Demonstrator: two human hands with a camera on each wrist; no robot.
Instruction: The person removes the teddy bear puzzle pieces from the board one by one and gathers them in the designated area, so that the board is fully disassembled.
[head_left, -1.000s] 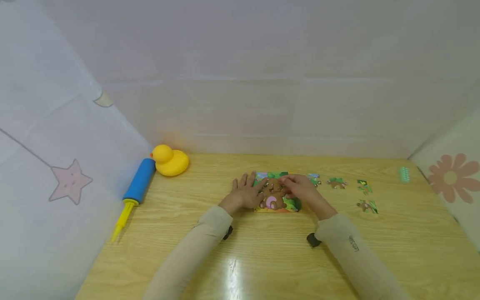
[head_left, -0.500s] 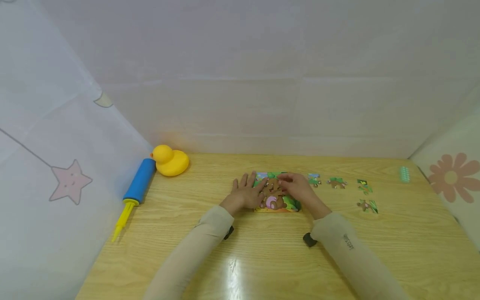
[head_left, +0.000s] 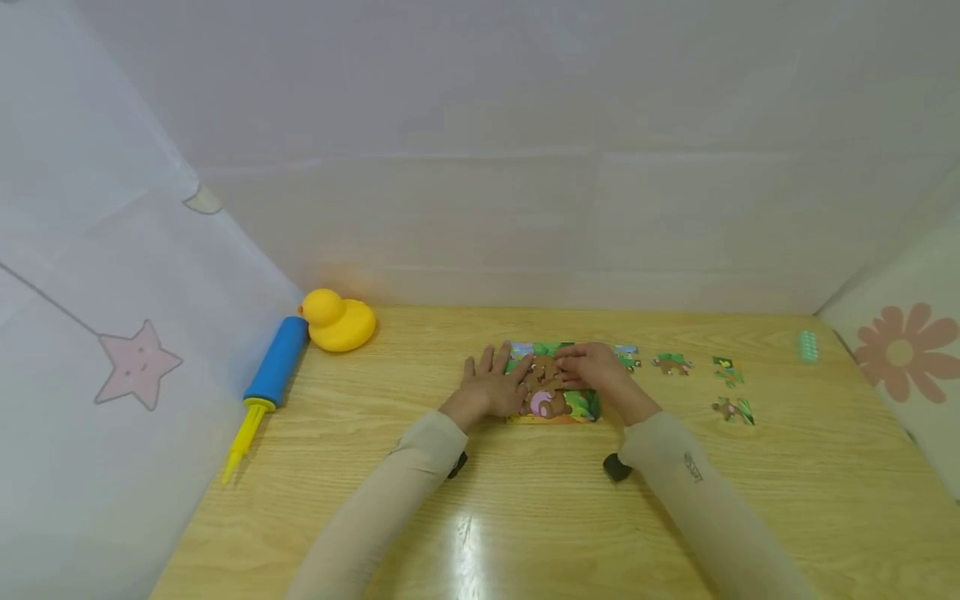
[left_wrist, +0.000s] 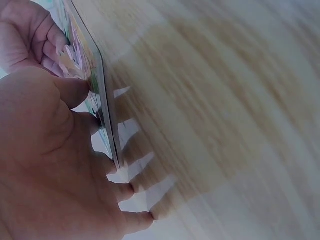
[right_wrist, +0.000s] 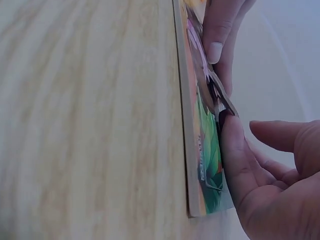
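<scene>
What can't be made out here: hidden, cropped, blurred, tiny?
Head view: parts of the flat, colourful bear-print puzzle board, covered by the bare left grip and bare right grip.
Head view: what the small pale-green object at far right is; too small.
Left wrist view: the rest of the right grip, cut off by the left edge.
Right wrist view: the picture on the thin raised puzzle piece; seen nearly edge-on.

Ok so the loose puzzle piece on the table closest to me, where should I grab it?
I'd pinch the puzzle piece by its left and right edges, with your right hand coming from above on the near side. It lies flat, so its edges look the likeliest hold, and another piece sits just beyond it.
</scene>
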